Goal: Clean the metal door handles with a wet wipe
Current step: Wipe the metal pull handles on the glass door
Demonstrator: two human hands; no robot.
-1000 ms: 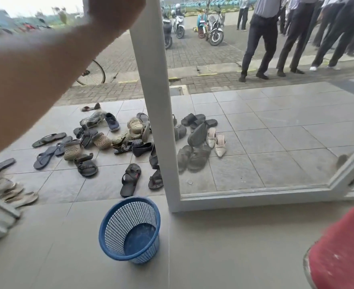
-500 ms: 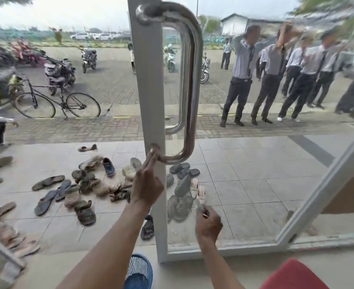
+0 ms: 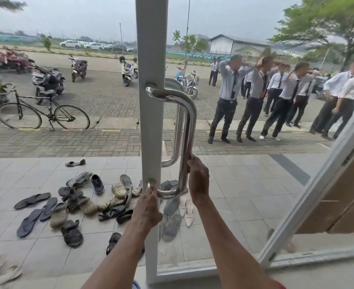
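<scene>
A polished metal door handle (image 3: 189,122) is fixed upright on the white door frame (image 3: 151,59). My left hand (image 3: 148,211) reaches up to the handle's lower bend beside the bottom mount, with its fingertips curled against the metal. On the lower part of the vertical bar, my right hand (image 3: 198,180) has its fingers wrapped around the bar. No wet wipe shows in either hand; the palms are hidden. A second handle (image 3: 177,134) sits on the outer side of the glass.
Many sandals and shoes (image 3: 76,203) lie on the tiles outside. A blue basket rim (image 3: 136,285) peeks in at the bottom edge. Another white door frame (image 3: 317,184) slants at the right. A bicycle (image 3: 42,115) and several people (image 3: 255,101) are outside.
The view has tilted up from the floor and basket to the handle. My right hand rose from below the handle onto its vertical bar. My left hand stays at the lower bend.
</scene>
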